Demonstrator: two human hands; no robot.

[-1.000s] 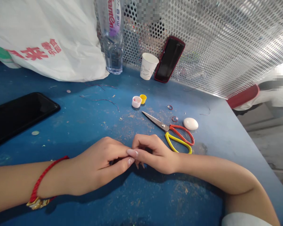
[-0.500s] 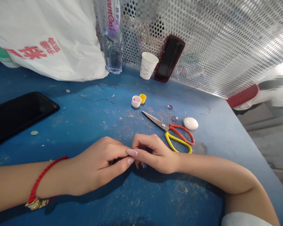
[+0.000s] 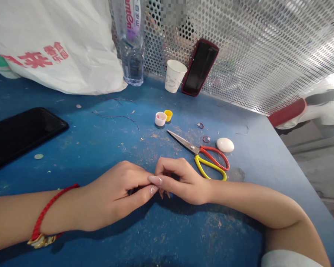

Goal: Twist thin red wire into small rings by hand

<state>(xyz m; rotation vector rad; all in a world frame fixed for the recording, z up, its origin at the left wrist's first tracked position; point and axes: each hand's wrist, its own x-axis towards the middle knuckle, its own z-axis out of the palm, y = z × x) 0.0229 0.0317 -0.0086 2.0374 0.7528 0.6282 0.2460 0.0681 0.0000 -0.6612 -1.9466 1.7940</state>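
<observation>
My left hand [image 3: 122, 196], with a red braided bracelet [image 3: 46, 211] on its wrist, has thumb and fingers pinched together at the middle of the view. Its fingertips meet those of my right hand [image 3: 180, 181], whose thumb and curled fingers are also closed. Whatever lies between the fingertips is hidden or too small to name. Just beyond my right hand lie scissors [image 3: 195, 149] with one red and one yellow handle. Two small cord rings, one nearer [image 3: 206, 139] and one farther [image 3: 200, 125], lie past them, beside a white oval object [image 3: 225, 145].
A white cap [image 3: 160, 119] and a yellow cap [image 3: 168, 115] stand beyond my hands. Farther back are a paper cup [image 3: 174, 78], a leaning phone [image 3: 200, 67], a bottle [image 3: 132, 59] and a plastic bag [image 3: 72, 70]. Another phone [image 3: 22, 137] lies left. Threads [image 3: 117, 117] lie mid-table.
The view has shifted very slightly. Both hands keep the same closed pose with their fingertips together, and the objects on the table have not moved.
</observation>
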